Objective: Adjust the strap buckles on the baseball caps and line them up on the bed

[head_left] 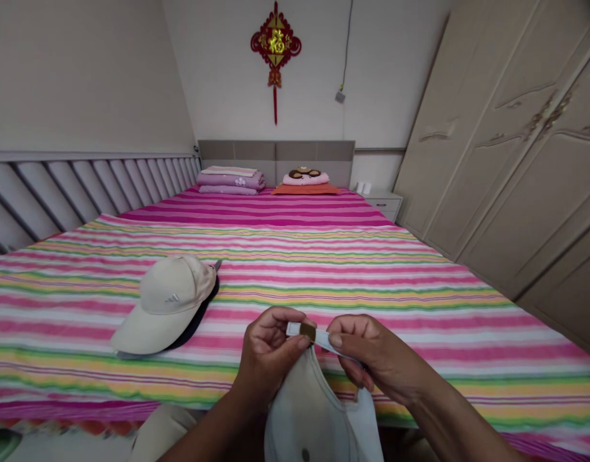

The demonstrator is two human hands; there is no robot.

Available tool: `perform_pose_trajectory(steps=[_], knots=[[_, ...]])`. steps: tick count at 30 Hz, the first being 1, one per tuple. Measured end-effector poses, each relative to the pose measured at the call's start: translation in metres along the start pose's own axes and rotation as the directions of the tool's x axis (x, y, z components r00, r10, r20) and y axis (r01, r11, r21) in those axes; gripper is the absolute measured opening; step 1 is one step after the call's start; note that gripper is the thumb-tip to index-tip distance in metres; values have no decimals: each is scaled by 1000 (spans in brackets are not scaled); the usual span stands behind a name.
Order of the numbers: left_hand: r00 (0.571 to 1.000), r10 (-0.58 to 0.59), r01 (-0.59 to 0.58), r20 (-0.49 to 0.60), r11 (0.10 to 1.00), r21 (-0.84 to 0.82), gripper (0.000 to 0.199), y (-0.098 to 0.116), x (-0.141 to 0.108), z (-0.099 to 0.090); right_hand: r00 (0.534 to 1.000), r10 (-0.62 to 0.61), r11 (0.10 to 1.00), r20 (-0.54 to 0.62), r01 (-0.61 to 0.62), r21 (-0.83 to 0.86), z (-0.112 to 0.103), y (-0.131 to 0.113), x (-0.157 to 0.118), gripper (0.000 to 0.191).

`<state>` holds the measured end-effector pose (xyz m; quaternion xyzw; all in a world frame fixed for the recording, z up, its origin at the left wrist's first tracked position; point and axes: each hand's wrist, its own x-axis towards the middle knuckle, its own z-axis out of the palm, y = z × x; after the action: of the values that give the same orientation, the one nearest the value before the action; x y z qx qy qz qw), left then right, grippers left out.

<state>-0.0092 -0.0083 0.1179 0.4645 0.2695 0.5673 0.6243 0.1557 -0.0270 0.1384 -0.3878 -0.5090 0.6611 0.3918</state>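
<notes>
Both hands close together on the back of a pale cap [319, 417], which hangs down from them toward the person's lap. Its narrow fabric strap [329, 341] runs almost sideways across the view, sloping slightly downward to the right, and a brass-coloured buckle [307, 332] sits near the strap's left end. The left hand [270, 356] is the nearer of the two to that buckle: its grip is together, with thumb and fingers pinched on the strap at the metal. The right hand [376, 359] is also clamped, its fingers [340, 337] closed on the strap just to the right of the buckle, so only a short stretch of fabric shows between the two grips (the exact path of the strap through the buckle is too small to tell). Ahead of and left of the grips, a beige cap [165, 305] lies on top of a dark cap [199, 321] on a striped bed sheet [372, 289]. Just left of the left forearm, at the lower edge of the view, lies a pale rounded object [160, 433], perhaps another cap. Well beyond the grips, folded bedding [232, 181] sits at the far end of the bed, and a cream wardrobe [506, 147] stands to the right.
</notes>
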Motion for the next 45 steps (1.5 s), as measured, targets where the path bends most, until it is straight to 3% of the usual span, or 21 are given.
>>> perform_pose_trajectory(steps=[9, 18, 24, 29, 34, 37, 40, 42, 45], knots=[[997, -57, 60, -58, 997, 53, 23, 3, -7, 8, 999, -18, 999, -28, 19, 26, 10, 1, 2, 27], [999, -41, 42, -13, 998, 47, 22, 3, -6, 3, 1000, -3, 997, -29, 5, 78, 11, 0, 3, 21], [999, 11, -6, -46, 994, 112, 20, 5, -8, 7, 999, -27, 996, -44, 31, 82, 13, -2, 2, 21], [997, 82, -81, -3, 987, 139, 19, 4, -10, 5, 998, -21, 999, -60, 23, 35, 14, -7, 0, 19], [997, -43, 42, 70, 999, 25, 34, 3, -5, 1, 998, 2, 999, -59, 1, 41, 14, -9, 0, 19], [973, -146, 162, 179, 984, -79, 47, 6, 3, -4, 999, -17, 998, -50, 20, 61, 9, -7, 2, 20], [934, -284, 288, 219, 958, 16, 44, 10, 12, -8, 999, -10, 998, -31, 12, 61, 3, -5, 5, 18], [879, -391, 366, 274, 920, 139, 39, 11, 18, -12, 1000, 12, 999, -16, -11, 30, 0, -6, 6, 17], [757, -528, 488, 384, 849, 206, 35, 8, 23, -17, 999, 41, 999, -2, -41, -21, 0, -10, 5, 20]])
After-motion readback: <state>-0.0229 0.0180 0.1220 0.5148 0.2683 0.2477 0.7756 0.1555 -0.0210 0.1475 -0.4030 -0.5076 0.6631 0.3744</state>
